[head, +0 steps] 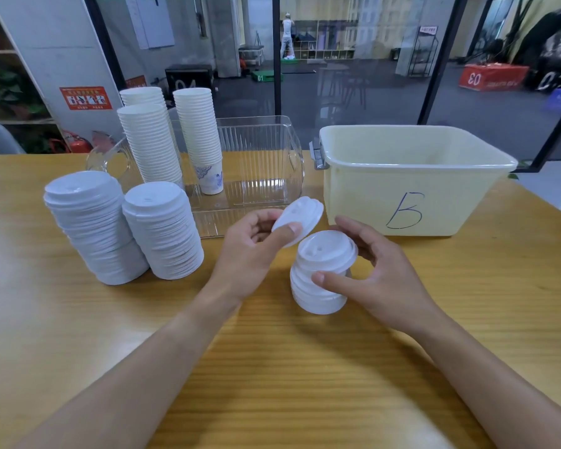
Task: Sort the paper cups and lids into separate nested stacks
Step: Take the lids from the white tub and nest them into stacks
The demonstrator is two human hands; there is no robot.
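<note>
My left hand [256, 246] pinches a single white lid [303, 218], tilted, just above and left of a short stack of white lids [321, 280] on the table. My right hand [376, 270] holds that short stack, thumb on its front and fingers curled behind it. Two taller lid stacks [93, 228] [164, 231] stand at the left. Behind them rise three nested stacks of white paper cups [151, 144] [200, 131] [141, 94]; the right one stands in a clear tray.
A clear plastic tray [266, 157] sits behind my hands. A pale yellow bin marked B [412, 179] stands at the right. The wooden table [272, 367] stretches toward me. A glass wall runs behind the table.
</note>
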